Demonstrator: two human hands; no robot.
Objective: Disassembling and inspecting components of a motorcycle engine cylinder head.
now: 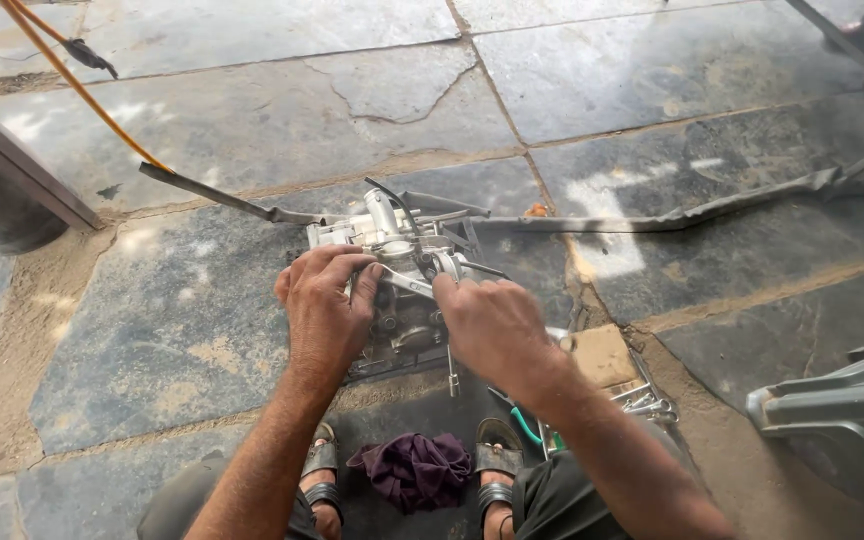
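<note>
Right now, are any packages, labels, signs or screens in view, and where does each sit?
Small cardboard box: on the stone floor just right of the right hand, squarish, plain tan, no print visible.
No labels, signs or screens visible.

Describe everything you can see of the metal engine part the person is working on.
The engine part is a grey cast-metal block, grimy, with a lighter silvery cylindrical piece on top and thin black hoses curving over it. It sits on the stone floor in front of the person's sandalled feet. The left hand grips its left side; the right hand holds a spanner against its middle.
</note>
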